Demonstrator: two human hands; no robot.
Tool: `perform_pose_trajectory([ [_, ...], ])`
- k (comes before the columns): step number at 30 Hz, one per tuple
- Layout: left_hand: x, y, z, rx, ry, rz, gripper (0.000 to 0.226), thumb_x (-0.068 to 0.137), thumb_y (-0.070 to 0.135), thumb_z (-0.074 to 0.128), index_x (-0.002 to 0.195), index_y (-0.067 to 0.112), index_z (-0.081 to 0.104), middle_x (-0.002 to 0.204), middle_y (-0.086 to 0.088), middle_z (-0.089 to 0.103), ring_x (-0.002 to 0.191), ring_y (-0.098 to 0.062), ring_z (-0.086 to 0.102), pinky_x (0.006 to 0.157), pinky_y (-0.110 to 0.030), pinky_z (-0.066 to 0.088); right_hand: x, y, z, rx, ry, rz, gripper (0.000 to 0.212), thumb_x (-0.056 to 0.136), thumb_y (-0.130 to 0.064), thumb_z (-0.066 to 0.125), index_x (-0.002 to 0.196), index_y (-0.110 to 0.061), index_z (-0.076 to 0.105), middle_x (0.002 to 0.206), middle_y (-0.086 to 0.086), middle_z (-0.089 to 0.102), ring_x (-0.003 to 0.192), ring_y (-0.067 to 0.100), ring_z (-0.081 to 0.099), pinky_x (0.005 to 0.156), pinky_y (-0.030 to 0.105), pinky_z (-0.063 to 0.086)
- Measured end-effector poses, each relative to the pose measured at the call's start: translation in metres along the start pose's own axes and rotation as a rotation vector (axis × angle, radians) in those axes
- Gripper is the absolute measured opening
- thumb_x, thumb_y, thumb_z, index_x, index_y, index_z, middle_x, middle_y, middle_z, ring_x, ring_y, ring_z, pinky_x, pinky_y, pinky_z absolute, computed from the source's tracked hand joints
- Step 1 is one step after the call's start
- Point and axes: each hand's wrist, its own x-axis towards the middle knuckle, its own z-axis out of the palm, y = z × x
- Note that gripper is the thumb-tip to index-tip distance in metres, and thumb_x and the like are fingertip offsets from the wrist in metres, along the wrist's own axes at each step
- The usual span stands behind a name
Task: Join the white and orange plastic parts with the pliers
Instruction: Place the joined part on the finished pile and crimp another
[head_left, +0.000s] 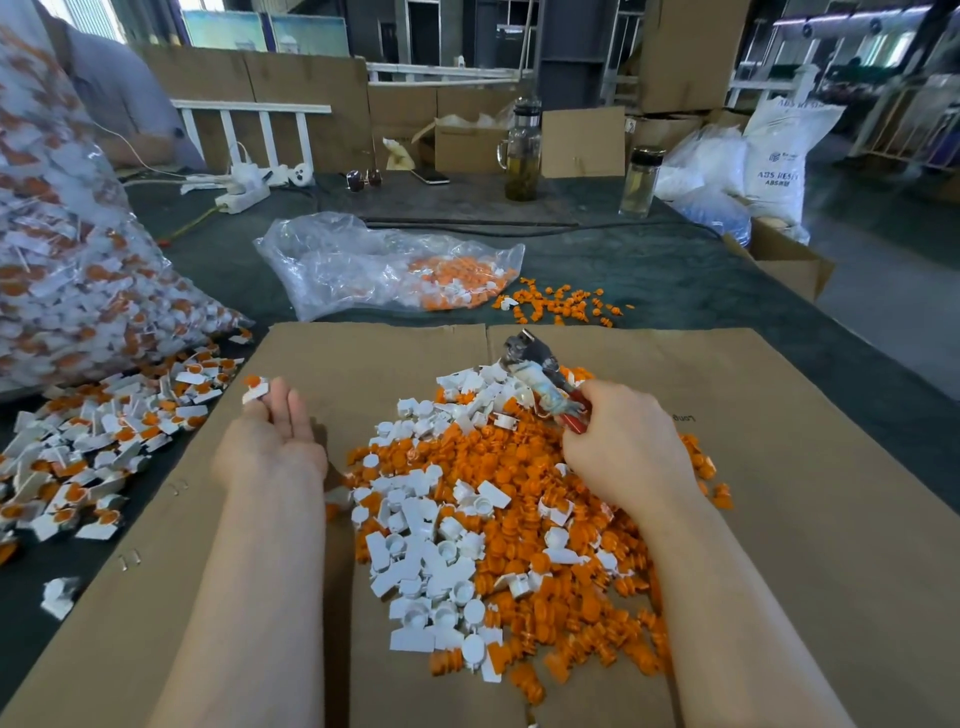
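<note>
Two bare forearms reach forward over a flat sheet of brown cardboard (779, 441). The left hand (275, 441) lies palm up with fingers straight and relaxed; a joined white and orange part (255, 388) sits at its fingertips. The right hand (618, 441) is curled around the red handles of the pliers (540, 379), whose metal head points up and away, above the far edge of the pile.

Between and beneath the hands, a loose pile of white and orange plastic parts (509, 530) covers the middle of the cardboard. To the left, off the cardboard, joined pieces (98, 447) are spread on a dark green table covering (675, 275). A large clear bag of joined pieces (67, 260) bulges at the far left. Farther back lies a crumpled clear bag (384, 265) with orange parts spilling from its mouth onto the table.

At the table's far edge stand a glass pitcher (522, 156), a glass bottle (641, 182), a phone (431, 176), a white power strip (241, 197) and an open cardboard box (467, 145). White sacks (774, 161) lean at the right. Beyond is a dim workshop with stacked cardboard and windows.
</note>
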Motion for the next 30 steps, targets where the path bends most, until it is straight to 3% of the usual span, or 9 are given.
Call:
perform_pose_trajectory([
  [3,0.003,-0.002,-0.004,0.092,-0.050,-0.053,0.043,0.105,0.014,0.036,0.147,0.006,0.040,0.147,-0.003,0.051,0.130,-0.010,0.053,0.099,-0.017,0.045,0.000,0.000,0.000,-0.003,0.002,-0.005,0.007,0.088,-0.030,0.058,0.088,-0.023,0.056,0.077,-0.004,0.056,0.068,0.014,0.055,0.055,0.030,0.049],
  [6,-0.002,-0.004,0.002,0.280,0.038,0.016,0.027,0.099,0.013,0.055,0.125,0.016,0.063,0.106,0.000,0.072,0.090,-0.007,0.072,0.073,-0.019,0.059,0.001,0.000,0.000,-0.008,0.004,-0.018,0.009,0.089,-0.033,0.059,0.092,-0.025,0.058,0.078,-0.005,0.057,0.068,0.013,0.056,0.057,0.032,0.053],
  [8,-0.008,-0.009,0.007,0.689,-0.050,0.100,0.018,0.094,0.014,0.063,0.107,0.025,0.070,0.094,0.006,0.074,0.083,-0.003,0.069,0.063,-0.019,0.055,0.001,0.000,0.001,-0.020,0.006,-0.023,0.011,0.088,-0.035,0.059,0.095,-0.026,0.059,0.079,-0.006,0.058,0.068,0.012,0.057,0.057,0.032,0.055],
  [11,-0.017,-0.027,0.002,1.297,-0.355,0.420,0.023,0.097,0.014,0.058,0.099,0.034,0.070,0.105,0.011,0.070,0.088,-0.005,0.063,0.068,-0.023,0.047,0.001,0.000,0.004,-0.077,0.019,-0.032,0.013,0.087,-0.039,0.060,0.094,-0.028,0.060,0.075,-0.009,0.054,0.066,0.012,0.053,0.049,0.027,0.045],
  [13,-0.013,-0.039,-0.004,1.724,-0.478,0.649,0.030,0.099,0.015,0.050,0.120,0.030,0.066,0.124,0.000,0.064,0.105,-0.021,0.061,0.084,-0.036,0.051,0.000,-0.001,0.007,-0.128,0.023,-0.040,0.012,0.086,-0.039,0.060,0.093,-0.029,0.059,0.070,-0.012,0.048,0.062,0.011,0.049,0.045,0.024,0.034],
  [16,-0.007,-0.049,-0.005,2.185,-0.534,0.783,0.044,0.101,0.018,0.040,0.143,0.026,0.051,0.145,-0.010,0.045,0.130,-0.036,0.038,0.106,-0.044,0.033,0.000,-0.002,0.010,-0.158,0.007,-0.047,0.010,0.087,-0.038,0.059,0.091,-0.029,0.059,0.073,-0.011,0.052,0.062,0.009,0.048,0.045,0.023,0.033],
  [20,-0.006,-0.048,-0.005,2.252,-0.605,0.726,0.046,0.097,0.013,0.041,0.139,0.024,0.055,0.141,-0.012,0.048,0.128,-0.036,0.040,0.105,-0.042,0.034,0.001,-0.005,0.012,-0.176,-0.007,-0.048,0.007,0.086,-0.034,0.059,0.089,-0.028,0.059,0.075,-0.010,0.053,0.061,0.007,0.047,0.044,0.023,0.032],
  [25,-0.007,-0.046,-0.006,2.066,-0.513,0.705,0.027,0.092,0.011,0.052,0.110,0.017,0.071,0.116,-0.010,0.060,0.097,-0.026,0.056,0.078,-0.032,0.043,0.003,-0.005,0.013,-0.197,0.006,-0.027,0.012,0.088,-0.037,0.059,0.094,-0.027,0.059,0.076,-0.010,0.050,0.059,0.008,0.043,0.043,0.023,0.030],
  [30,-0.006,-0.042,-0.008,1.953,-0.457,0.678,0.004,0.089,0.016,0.065,0.087,0.018,0.069,0.085,0.003,0.068,0.087,-0.021,0.062,0.069,-0.031,0.045,0.003,-0.006,0.015,-0.215,-0.008,-0.013,0.015,0.088,-0.040,0.061,0.093,-0.027,0.055,0.077,-0.009,0.045,0.059,0.008,0.043,0.043,0.024,0.029],
])
